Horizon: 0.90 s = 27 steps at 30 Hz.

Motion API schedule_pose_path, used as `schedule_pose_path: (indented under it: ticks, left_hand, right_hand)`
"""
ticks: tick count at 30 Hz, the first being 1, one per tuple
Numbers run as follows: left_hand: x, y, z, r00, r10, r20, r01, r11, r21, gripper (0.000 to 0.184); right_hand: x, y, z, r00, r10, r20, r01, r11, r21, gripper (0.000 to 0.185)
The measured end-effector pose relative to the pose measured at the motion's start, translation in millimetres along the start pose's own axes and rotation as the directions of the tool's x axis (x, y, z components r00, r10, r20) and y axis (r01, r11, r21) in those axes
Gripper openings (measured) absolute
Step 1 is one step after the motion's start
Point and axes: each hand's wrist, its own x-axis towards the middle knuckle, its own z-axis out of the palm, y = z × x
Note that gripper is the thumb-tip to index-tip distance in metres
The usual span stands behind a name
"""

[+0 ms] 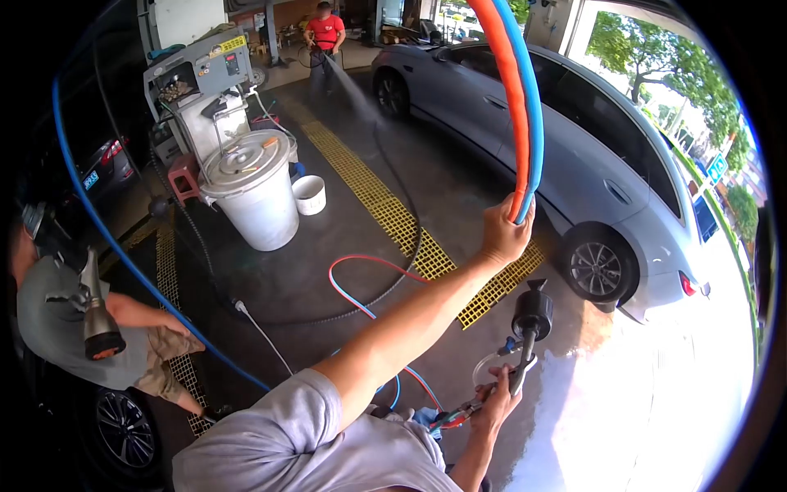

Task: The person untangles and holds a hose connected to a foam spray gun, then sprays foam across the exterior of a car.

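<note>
My left hand is raised in front of me, closed round a red and a blue hose that run together up out of the top of the view. Lower down and to the right, my right hand grips the handle of a spray gun. The gun has a wide black cylindrical head pointing up and away, a blue valve and a clear loop of tube. Red and blue hose also reaches the gun's lower end. A grey car with wet-looking paint stands beyond my hands, its rear wheel nearest.
A lidded white barrel, a white bucket and a grey machine stand left. Black hose crosses yellow floor grating. A person in red sprays water; another person is left, near a hanging metal gun.
</note>
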Motion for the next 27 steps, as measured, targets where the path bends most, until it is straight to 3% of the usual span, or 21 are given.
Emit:
schedule_pose_path:
  ticks: [10,12,17,18,20,21,26,27]
  left_hand:
    - [-1,13,47,0.997,0.070,0.012,-0.070,0.997,-0.040,0.014]
    - [2,12,51,0.988,0.133,-0.080,-0.141,0.983,-0.114,0.040]
    - [6,6,51,0.989,0.113,-0.099,-0.122,0.988,-0.098,0.044]
    - [6,5,49,0.989,0.111,-0.097,-0.120,0.988,-0.098,0.044]
    - [6,1,40,0.999,0.041,-0.004,-0.041,0.997,-0.058,0.016]
    - [7,0,42,0.998,0.050,-0.023,-0.052,0.995,-0.087,0.014]
    - [6,5,48,0.996,0.078,-0.037,-0.079,0.996,-0.027,0.012]
    - [6,6,53,0.991,0.103,-0.080,-0.109,0.991,-0.072,0.024]
  right_hand:
    - [9,9,-9,0.992,0.122,-0.001,-0.122,0.992,0.021,0.018]
    - [10,11,-7,0.992,0.129,0.011,-0.129,0.990,0.058,0.018]
    - [20,3,-8,0.996,0.086,0.017,-0.086,0.996,0.013,0.015]
    - [22,1,-8,0.997,0.071,0.012,-0.071,0.997,-0.020,0.015]
    - [20,6,-7,0.998,0.054,0.007,-0.054,0.998,-0.027,0.016]
    - [22,7,-7,0.999,0.037,0.006,-0.037,0.999,-0.034,0.018]
    - [26,8,-12,0.997,0.077,-0.018,-0.078,0.997,-0.025,0.016]
    - [25,7,-14,0.995,0.099,-0.019,-0.099,0.995,-0.013,0.014]
